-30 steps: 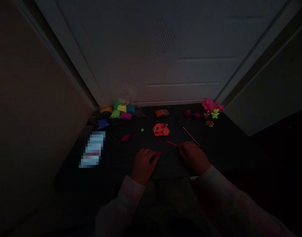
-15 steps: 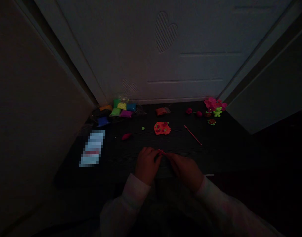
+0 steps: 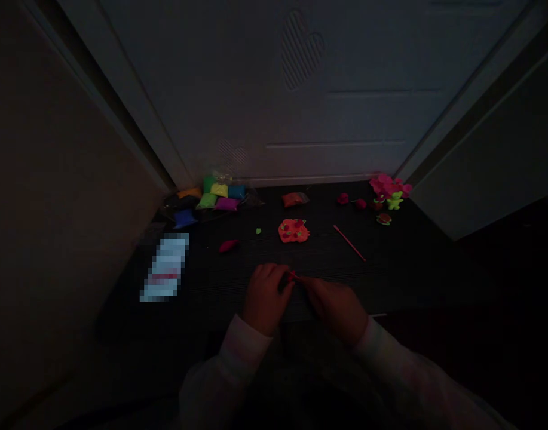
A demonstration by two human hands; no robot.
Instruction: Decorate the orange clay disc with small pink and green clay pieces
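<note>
The scene is very dark. My left hand (image 3: 265, 297) is curled closed around a small red piece of clay (image 3: 291, 275) at its fingertips. My right hand (image 3: 334, 304) is closed on a thin red stick tool, whose tip meets the clay between the two hands. Both hands rest low over a dark mat (image 3: 403, 269). Beyond them lies a flat orange clay disc (image 3: 294, 231) with red and green bits on it.
A second thin red stick (image 3: 349, 242) lies right of the disc. Several coloured clay bags (image 3: 211, 200) sit at the back left, a pink and green clay model (image 3: 389, 192) at the back right. A red lump (image 3: 227, 245) and a white packet (image 3: 165, 269) lie left. A white door (image 3: 300, 89) stands behind.
My right hand has moved left with its stick tool until it meets my left hand and the red clay. The view has tilted slightly.
</note>
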